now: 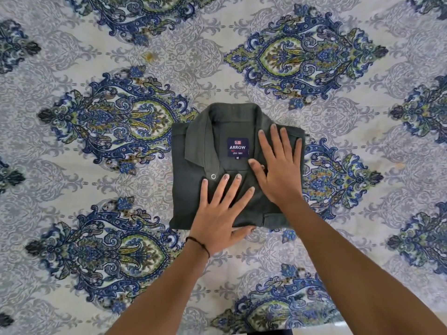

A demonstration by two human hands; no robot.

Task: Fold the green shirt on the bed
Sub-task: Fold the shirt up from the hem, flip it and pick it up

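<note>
The dark green shirt (191, 187) lies folded into a compact rectangle in the middle of the bed, collar at the far side and a blue "ARROW" label showing inside the neck. My left hand (220, 213) lies flat on its near half, fingers spread and straight, thumb along the near edge. My right hand (278, 165) presses flat on the right half, fingers spread over the collar area and the placket. Neither hand grips the cloth.
The bed sheet (121, 56) is pale with large blue and green paisley medallions and fills the whole view around the shirt. A thin dark thread band (200, 243) circles my left wrist.
</note>
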